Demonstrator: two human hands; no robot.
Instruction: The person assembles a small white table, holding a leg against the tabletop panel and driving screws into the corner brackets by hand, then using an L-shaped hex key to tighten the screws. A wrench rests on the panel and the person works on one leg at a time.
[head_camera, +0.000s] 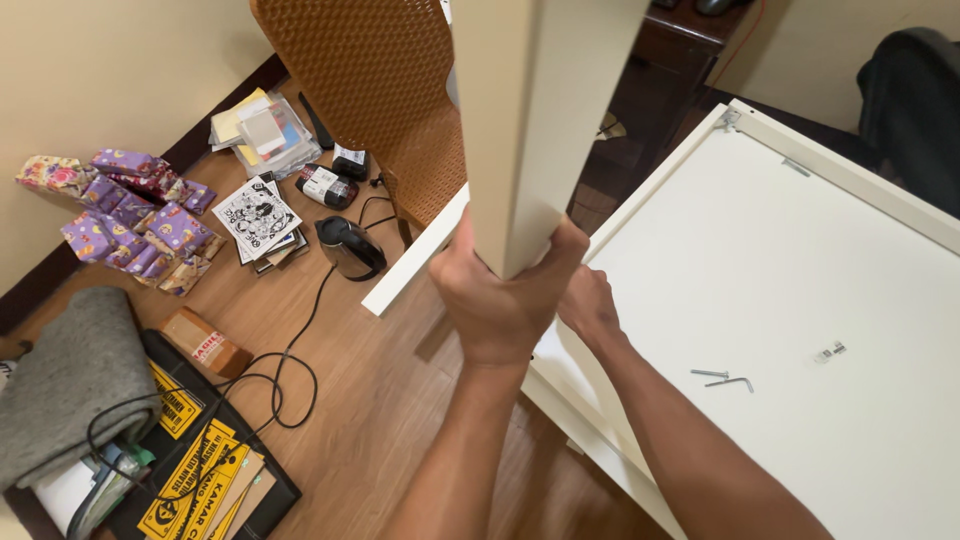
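Left hand (497, 300): closed around the lower end of the cream table leg (540, 120), held upright.
Right hand (590, 305): behind the leg's base; grip cannot be told.
Leg: at the corner of the upturned white tabletop (800, 300).
Nearby: two hex keys (725, 379) on the tabletop; black kettle (350, 247) on the wood floor.

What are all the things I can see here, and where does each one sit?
Table leg: one, cream, upright at centre, held at its lower end.
Tabletop panel: one, white, lying upside down on the floor at right.
Hex keys: two, silver, on the panel.
Small bracket: one, metal, on the panel.
Chair: one, brown woven, behind the leg.
Kettle: one, dark, on the floor.
Wrapped packets: several, purple, by the left wall.
Grey cloth: one, lower left.
Yellow signs: several, bottom left.
Left hand: grip shut around the leg.
Right hand: under the leg's base; its grip is hidden.
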